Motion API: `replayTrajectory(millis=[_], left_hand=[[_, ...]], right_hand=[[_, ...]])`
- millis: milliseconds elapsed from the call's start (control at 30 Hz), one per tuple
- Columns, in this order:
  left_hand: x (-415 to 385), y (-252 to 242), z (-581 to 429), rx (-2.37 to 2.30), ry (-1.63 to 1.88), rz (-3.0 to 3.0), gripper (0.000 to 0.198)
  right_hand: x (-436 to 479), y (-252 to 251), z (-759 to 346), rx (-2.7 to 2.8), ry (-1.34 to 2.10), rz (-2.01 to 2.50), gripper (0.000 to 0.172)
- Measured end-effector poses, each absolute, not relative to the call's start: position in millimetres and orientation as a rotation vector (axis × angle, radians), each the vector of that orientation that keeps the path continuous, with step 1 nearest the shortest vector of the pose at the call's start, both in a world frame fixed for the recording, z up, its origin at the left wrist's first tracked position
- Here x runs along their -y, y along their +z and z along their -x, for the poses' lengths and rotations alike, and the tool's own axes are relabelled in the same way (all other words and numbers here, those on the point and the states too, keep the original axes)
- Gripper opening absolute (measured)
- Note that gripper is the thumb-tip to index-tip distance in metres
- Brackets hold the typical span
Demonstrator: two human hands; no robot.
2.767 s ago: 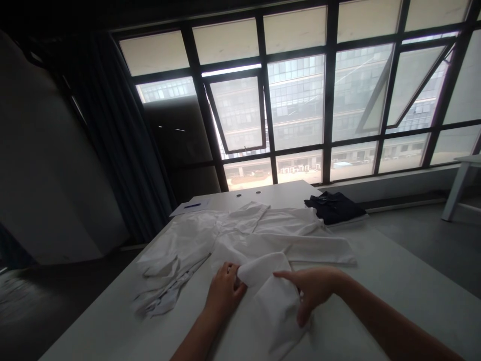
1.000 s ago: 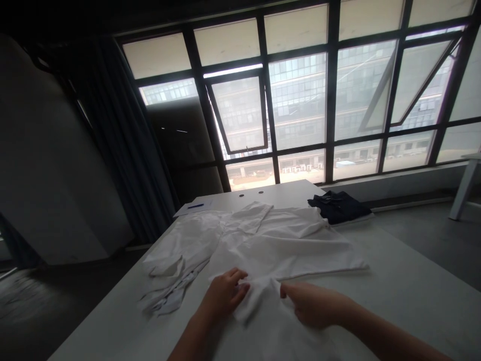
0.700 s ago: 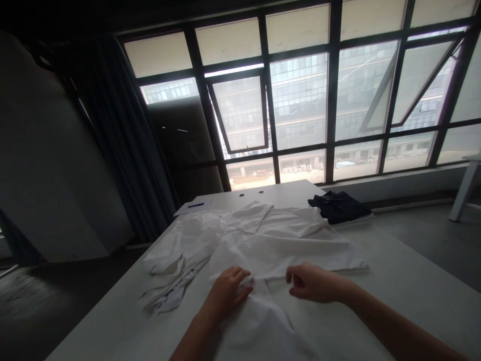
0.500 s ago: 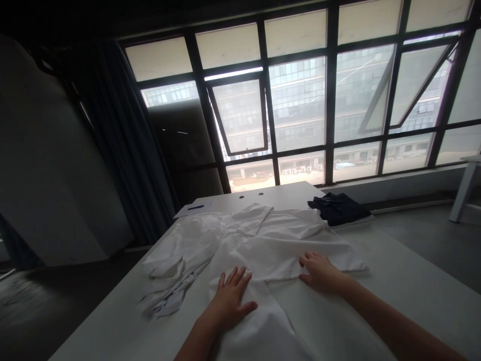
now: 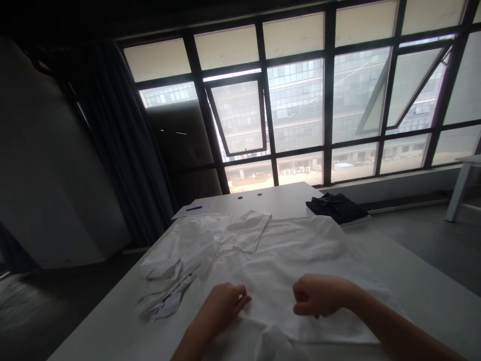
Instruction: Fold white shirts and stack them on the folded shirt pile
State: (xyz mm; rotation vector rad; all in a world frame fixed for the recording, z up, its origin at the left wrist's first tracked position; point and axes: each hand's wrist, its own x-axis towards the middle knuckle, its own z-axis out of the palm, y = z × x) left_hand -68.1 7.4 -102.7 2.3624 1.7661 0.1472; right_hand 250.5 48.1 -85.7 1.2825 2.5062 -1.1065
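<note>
The white shirt (image 5: 285, 250) on the table (image 5: 421, 281) is cut off at 6 o'clock and the dim light blurs the fingertips, yet the left hand (image 5: 225, 305) and right hand (image 5: 319, 297) curl and pinch its cloth, a dark garment (image 5: 336, 206) lies at 1 o'clock, and both hands, flat 0.5 s ago, are now closed.

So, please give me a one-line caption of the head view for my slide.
Left hand and right hand grip a white shirt spread on a table; a dark garment lies behind.
</note>
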Motion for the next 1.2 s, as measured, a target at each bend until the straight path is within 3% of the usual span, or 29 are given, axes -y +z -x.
replayTrajectory(millis=[100,200,300,533,867,1000,1200], left_hand=[[-19,-122,67,-1.641,0.305,-2.477,0.029],[-34,-145,75,-1.603,0.367,-2.524,0.057],[-47,-163,87,-1.748,0.247,-2.459,0.067],[-41,-168,87,-2.007,0.079,-2.385,0.072],[45,-143,73,-1.909,-0.250,-2.215,0.085],[63,-105,67,-1.802,-0.518,-2.120,0.055],[37,-59,48,-1.819,-0.281,-2.332,0.034]], right_hand=[[-50,-105,-235,-2.993,-0.821,-1.379,0.034],[-66,-140,-232,-3.055,-0.564,-1.487,0.056],[-95,-171,-249,-2.925,-0.445,-1.610,0.071],[-131,-192,-293,-2.648,-0.199,-1.968,0.074],[-39,-212,-309,-2.818,-0.085,-1.845,0.070],[-1,-181,-311,-2.731,-0.183,-1.710,0.071],[-16,-120,-285,-2.845,-0.289,-1.512,0.031]])
